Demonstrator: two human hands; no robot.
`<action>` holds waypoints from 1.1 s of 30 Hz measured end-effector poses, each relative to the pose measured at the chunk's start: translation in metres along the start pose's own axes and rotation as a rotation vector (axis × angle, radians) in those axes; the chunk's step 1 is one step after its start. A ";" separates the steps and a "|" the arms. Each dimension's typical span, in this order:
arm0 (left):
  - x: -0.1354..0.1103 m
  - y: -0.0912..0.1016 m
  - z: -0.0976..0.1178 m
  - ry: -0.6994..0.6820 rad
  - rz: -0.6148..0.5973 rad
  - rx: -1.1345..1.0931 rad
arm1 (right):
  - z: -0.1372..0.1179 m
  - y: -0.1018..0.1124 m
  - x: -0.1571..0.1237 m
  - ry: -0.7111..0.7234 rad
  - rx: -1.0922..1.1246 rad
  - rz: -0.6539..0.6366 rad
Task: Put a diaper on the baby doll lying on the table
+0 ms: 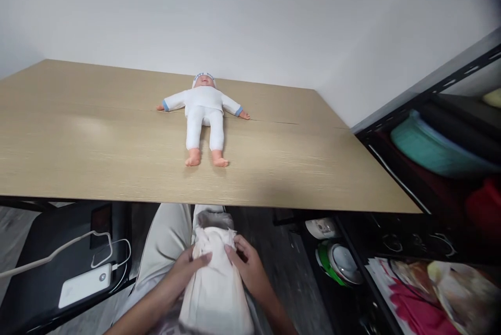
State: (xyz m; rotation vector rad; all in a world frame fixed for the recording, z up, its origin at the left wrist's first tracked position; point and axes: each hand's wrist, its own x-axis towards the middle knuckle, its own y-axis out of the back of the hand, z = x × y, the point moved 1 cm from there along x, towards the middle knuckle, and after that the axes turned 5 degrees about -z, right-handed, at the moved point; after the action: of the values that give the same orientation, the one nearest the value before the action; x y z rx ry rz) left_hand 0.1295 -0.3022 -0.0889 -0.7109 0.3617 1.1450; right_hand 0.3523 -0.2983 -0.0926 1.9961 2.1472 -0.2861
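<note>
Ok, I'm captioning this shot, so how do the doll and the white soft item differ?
The doll lies on its back on the table; the white soft item is held between the left hand and right hand, nearer the camera.
The doll has outstretched arms and parted legs; the white soft item has no limbs.
The doll's cuffs are blue; the white soft item shows no blue.
Both are largely white.

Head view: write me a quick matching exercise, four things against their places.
1. doll
2. soft white item
3. power bank
4. teal item

A. on the black padded surface
B. toward the picture's right edge
C. lying on the tabletop
D. between left hand and right hand

Pairs: 1-C, 2-D, 3-A, 4-B
</note>
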 end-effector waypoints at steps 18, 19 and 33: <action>-0.021 -0.008 0.085 -0.328 0.101 0.067 | -0.073 -0.035 0.025 0.247 -0.107 0.050; -0.016 -0.006 0.082 -0.323 0.093 0.051 | -0.071 -0.034 0.028 0.240 -0.128 0.038; 0.001 0.008 0.057 -0.306 0.108 0.106 | -0.128 -0.042 0.076 0.712 -0.859 0.067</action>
State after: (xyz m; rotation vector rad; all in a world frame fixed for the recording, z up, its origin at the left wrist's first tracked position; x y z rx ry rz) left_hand 0.1174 -0.2614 -0.0507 -0.4184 0.2016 1.3053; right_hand 0.3031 -0.1935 0.0106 1.7214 1.9504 1.3021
